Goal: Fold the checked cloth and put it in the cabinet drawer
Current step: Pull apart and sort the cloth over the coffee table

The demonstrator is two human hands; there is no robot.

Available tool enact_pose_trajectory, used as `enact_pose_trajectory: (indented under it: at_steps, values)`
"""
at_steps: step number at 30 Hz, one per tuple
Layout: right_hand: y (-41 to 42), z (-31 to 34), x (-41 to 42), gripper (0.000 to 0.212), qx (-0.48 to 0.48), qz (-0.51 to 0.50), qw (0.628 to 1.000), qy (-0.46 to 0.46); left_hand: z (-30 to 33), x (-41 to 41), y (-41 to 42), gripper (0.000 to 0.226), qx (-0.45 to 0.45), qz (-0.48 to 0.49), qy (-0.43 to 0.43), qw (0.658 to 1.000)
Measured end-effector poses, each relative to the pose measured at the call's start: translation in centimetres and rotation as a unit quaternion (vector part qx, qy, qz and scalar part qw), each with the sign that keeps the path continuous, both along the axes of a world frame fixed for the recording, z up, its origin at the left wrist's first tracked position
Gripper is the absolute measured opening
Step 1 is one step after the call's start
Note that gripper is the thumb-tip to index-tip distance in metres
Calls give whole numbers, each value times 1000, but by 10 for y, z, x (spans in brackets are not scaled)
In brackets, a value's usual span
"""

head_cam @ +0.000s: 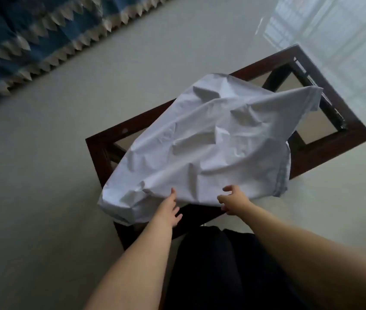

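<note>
Over the dark-framed table, left hand pinches the cloth, right hand spread beside it.

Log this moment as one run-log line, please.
cloth: billowed over table | left hand: near edge, grip unclear | right hand: near edge, fingers curled | fold: not started

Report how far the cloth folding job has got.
Done: nothing yet; the cloth lies crumpled and unfolded over the wooden table. In hand: the left hand pinches its near edge; the right hand is at the same edge, grip unclear. Left: every fold, since the cloth shows only wrinkles, then stowing it.
</note>
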State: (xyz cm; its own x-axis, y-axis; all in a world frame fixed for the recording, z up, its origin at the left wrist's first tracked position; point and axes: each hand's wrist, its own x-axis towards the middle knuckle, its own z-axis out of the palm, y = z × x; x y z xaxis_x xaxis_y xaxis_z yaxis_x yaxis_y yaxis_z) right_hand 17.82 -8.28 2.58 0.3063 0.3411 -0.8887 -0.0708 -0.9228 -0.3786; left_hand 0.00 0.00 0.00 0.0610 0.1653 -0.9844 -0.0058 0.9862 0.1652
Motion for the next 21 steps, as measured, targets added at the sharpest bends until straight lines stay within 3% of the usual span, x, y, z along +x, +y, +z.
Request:
enact_pose_trajectory:
  at_steps: [3, 5, 7, 8, 11, 15, 18, 21]
  values:
    - [-12, 0, 11, 43, -18, -12, 1000, -15, -10, 17, 7, 54, -5, 59, -23, 998]
    - [-22, 1, 19, 45, -34, -48, 998, -5, -11, 20, 13, 26, -12, 72, 5, 997]
    - [-27, 7, 24, 45, -32, -80, 996, 10, -5, 20, 18, 18, -9, 87, 44, 995]
    - [-28, 12, 23, 45, -26, -94, 995, 19, 0, 21, 20, 15, 3, 87, 57, 995]
    - [-28, 19, 20, 40, -14, -116, 992, 36, 19, 27, 26, 38, 46, 122, 53, 990]
    - [-33, 25, 27, 42, -15, -180, 982, -55, 73, 28, 47, 44, 155, 165, 75, 971]
    - [-35, 32, 44, 54, -43, -276, 956, -87, 124, 20, 70, 37, 219, 189, 88, 953]
    - [-34, 41, 54, 74, -60, -352, 934, -26, 177, 19, 90, 19, 254, 196, 90, 943]
